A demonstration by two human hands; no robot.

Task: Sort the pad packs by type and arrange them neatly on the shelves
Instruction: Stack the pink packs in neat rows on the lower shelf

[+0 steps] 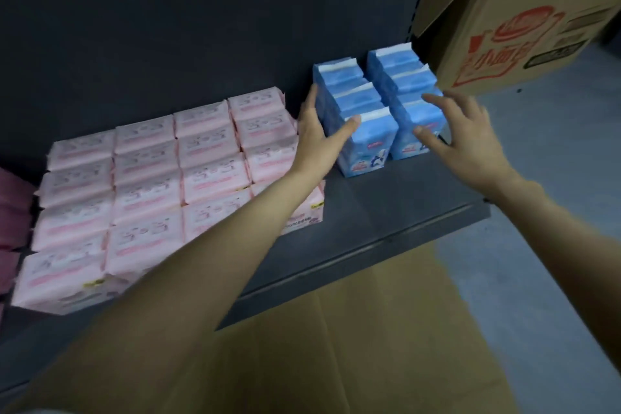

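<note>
Blue pad packs (379, 101) stand upright in two short rows near the right end of the shelf (386, 212), each row running from the back panel toward the front edge, so the block's long axis points away from me. A strip of bare shelf lies between the front packs and the front edge.

My left hand (316, 138) lies flat along the left side of the left row, thumb over the front pack's top, fingers straight. My right hand (460, 131) is spread wide at the right row's front corner, thumb on the front pack; hard to tell if the fingers touch. Left sits closer in.

I judge the next move is a squeeze inward.

Pink pad packs (161, 185) fill the shelf leftward, just beside my left wrist. Cardboard box (524, 20) hangs off the right end.
</note>
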